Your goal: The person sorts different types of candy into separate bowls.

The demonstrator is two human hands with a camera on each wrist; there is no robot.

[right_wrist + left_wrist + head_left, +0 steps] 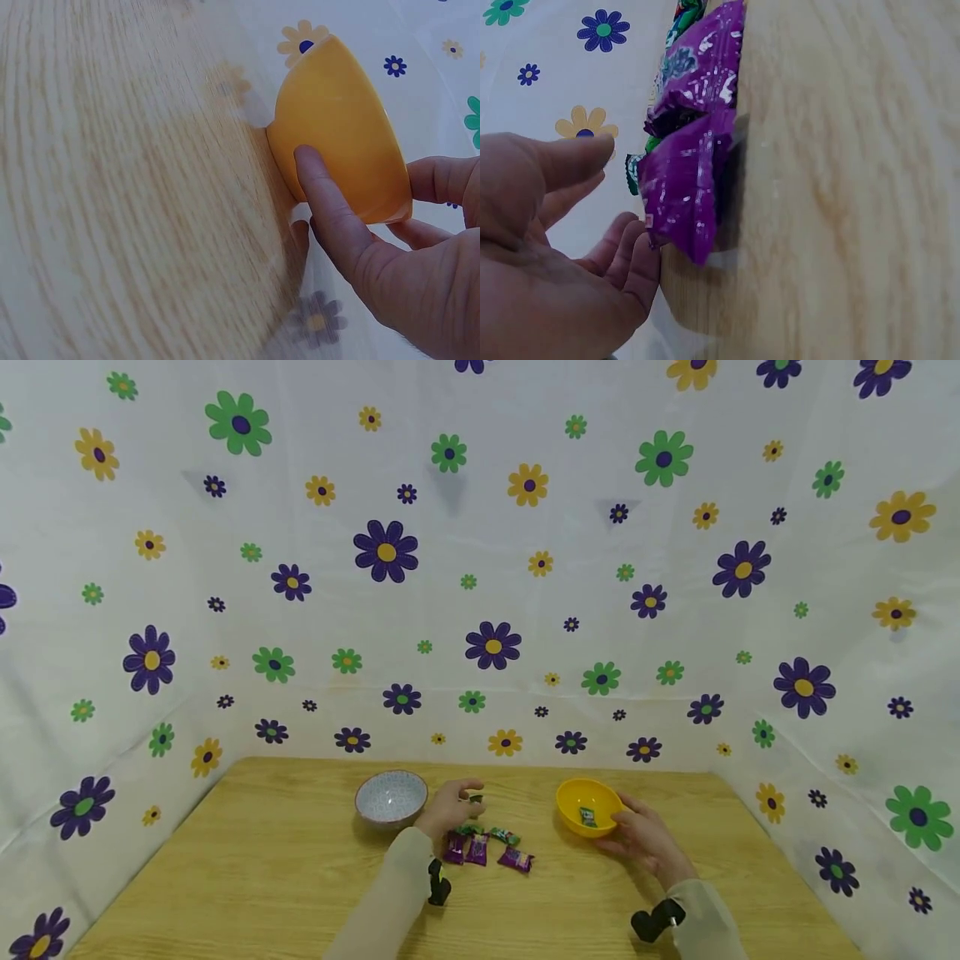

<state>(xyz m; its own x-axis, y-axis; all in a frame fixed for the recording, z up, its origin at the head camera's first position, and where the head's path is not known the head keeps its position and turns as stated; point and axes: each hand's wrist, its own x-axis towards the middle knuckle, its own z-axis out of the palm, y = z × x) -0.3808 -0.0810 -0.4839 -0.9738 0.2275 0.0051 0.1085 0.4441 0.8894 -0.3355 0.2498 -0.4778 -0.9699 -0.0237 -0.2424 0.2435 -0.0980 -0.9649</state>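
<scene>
Over the table's middle, my left hand reaches right with thumb and fingers apart. A green-wrapped candy shows by its fingertips in the head view; no grip on it is visible. Just below lie purple-wrapped candies, also seen close to the left fingers as a shiny purple packet. Two more green-wrapped candies are beside them. My right hand holds a yellow bowl by its right side, digits on its wall and near its rim. One green candy lies inside the bowl.
A pale patterned bowl with a reddish rim stands left of my left hand. The wood-grain table is bordered behind and at both sides by a white flowered cloth.
</scene>
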